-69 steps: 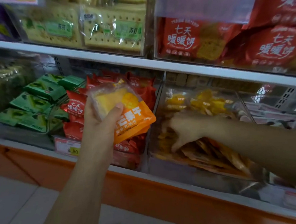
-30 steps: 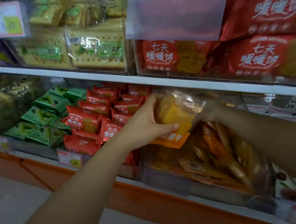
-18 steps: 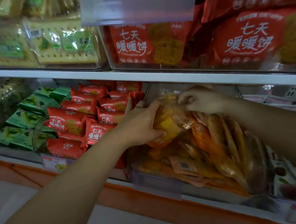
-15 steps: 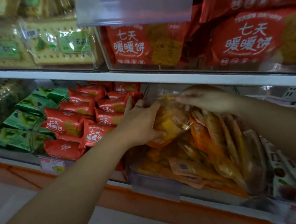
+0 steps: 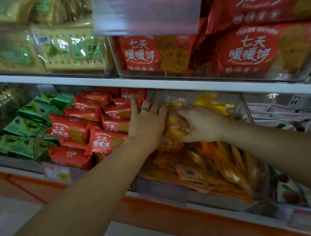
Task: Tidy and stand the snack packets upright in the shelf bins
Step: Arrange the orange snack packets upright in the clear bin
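Scene: a shop shelf seen from above the arms, with both hands reaching into a clear bin (image 5: 161, 190) on the lower level.
Left hand (image 5: 148, 125): it lies against the left face of an orange packet (image 5: 175, 129), fingers spread and pointing up, thumb tucked under the packet's lower edge, so it grasps the packet. A ring (image 5: 145, 109) sits on one finger.
Right hand (image 5: 204, 125): fingers over the top and thumb below, it pinches the same packet from the right.
Packet position: held between the two hands at the back left corner of the clear bin, close to the wall shared with the red packets (image 5: 98, 125), and just under the upper shelf edge (image 5: 167, 84).
Rest of the bin: more orange packets (image 5: 222, 166) slump forward and to the right in a loose fan, several almost flat.
Step in hand: probably seating this packet upright at the back of the bin.
Doing it well: push the bottom edge down to the bin floor first, then square the face to the front. Keeping one hand flat against it while the other gathers the slumped ones behind it as support would likely help.
Risk: the film looks slippery and soft, so a lone packet may fold or slide once released.
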